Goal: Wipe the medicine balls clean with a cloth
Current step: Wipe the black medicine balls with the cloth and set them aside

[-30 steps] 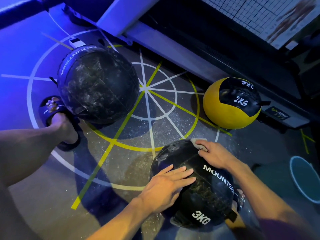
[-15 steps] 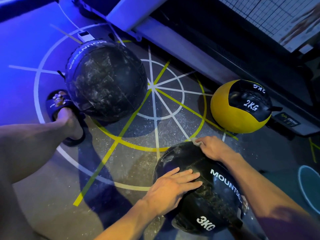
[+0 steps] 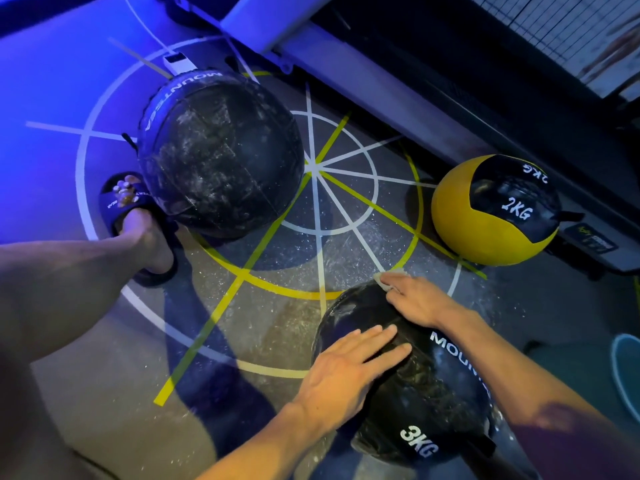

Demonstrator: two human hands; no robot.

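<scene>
Beneath both hands, glossy black 3KG ball (image 3: pixel 412 393): left hand (image 3: pixel 349 370) flat, fingers spread, gripping nothing; right hand (image 3: pixel 417 299) presses pale cloth (image 3: pixel 389 277) on top. Beyond left hand, scuffed larger ball (image 3: pixel 221 154).

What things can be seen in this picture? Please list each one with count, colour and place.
3KG medicine ball: 1, black, near, under both hands
large dusty ball: 1, black with white smears, far left
2KG ball: 1, yellow and black, far right
cloth: 1, pale, under right fingers
floor lines: white and yellow
round rim: 1, light blue, right edge
sandal: 1, dark, on foot, left
left hand: flat on 3KG ball
right hand: pressing cloth
</scene>
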